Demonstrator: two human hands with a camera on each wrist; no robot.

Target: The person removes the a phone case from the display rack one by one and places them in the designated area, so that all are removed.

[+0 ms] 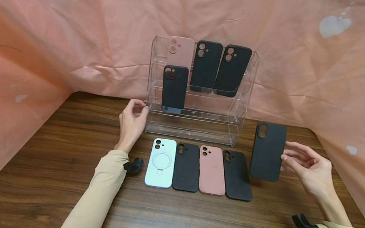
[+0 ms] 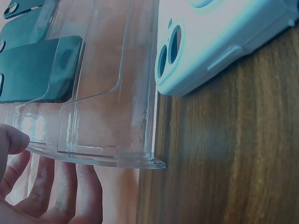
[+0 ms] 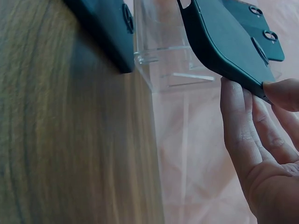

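My right hand pinches a black phone case by its right edge, thumb in front and fingers behind. That case is raised upright above the wood table, its camera cutout at the upper left. With thumb and curled fingers, my left hand holds the left side of a clear tiered display stand. In the left wrist view the thumb lies on one side of the stand's edge and the fingers on the other. On its upper tiers stand a pink case and several black cases.
In front of the stand, a row of cases lies flat: a white one with a ring, a black one, a pink one and another black one. Pink cloth with white hearts encloses the wood table behind and at both sides.
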